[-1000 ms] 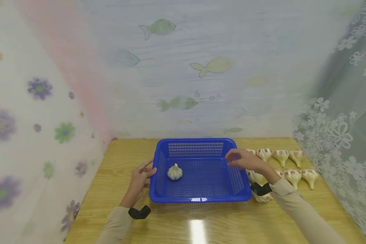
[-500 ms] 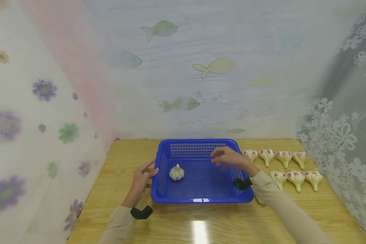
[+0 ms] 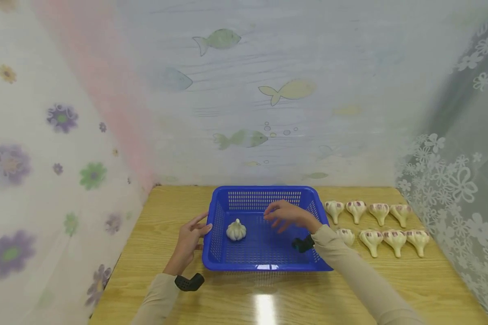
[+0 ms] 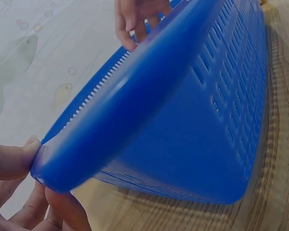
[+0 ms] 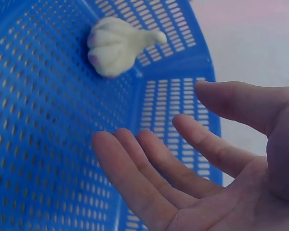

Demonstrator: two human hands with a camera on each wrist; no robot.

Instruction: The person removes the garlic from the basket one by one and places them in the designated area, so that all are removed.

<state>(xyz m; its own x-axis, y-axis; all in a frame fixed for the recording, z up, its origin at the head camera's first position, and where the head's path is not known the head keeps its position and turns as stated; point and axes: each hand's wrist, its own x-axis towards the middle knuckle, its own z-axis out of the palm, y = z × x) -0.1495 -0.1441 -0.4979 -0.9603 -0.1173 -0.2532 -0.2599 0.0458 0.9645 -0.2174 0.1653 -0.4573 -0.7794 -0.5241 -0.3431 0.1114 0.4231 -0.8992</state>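
Note:
A blue plastic basket point(image 3: 268, 267) with slotted walls sits on the table. My left hand point(image 3: 187, 241) holds its left rim; in the left wrist view the thumb point(image 4: 14, 161) lies on one side of the rim and the fingers curl under it. One white garlic bulb point(image 3: 236, 230) lies inside at the left, its stem pointing to the far side. Over the middle of the basket hovers my right hand point(image 3: 286, 214), with loosely bent fingers and nothing in them. The right wrist view shows this hand apart from the bulb.
Two rows of garlic bulbs with purple-tinged bases lie right of the basket, among them a back-row bulb point(image 3: 379, 213) and a front-row bulb point(image 3: 394, 241). Patterned curtains point(image 3: 97, 194) hang around the wooden table point(image 3: 309, 298) at the left, back and right.
My right hand has moved left from the basket's right rim to above its middle, uncovering more bulbs at the right. The left hand stays on the rim, and the view has shifted slightly.

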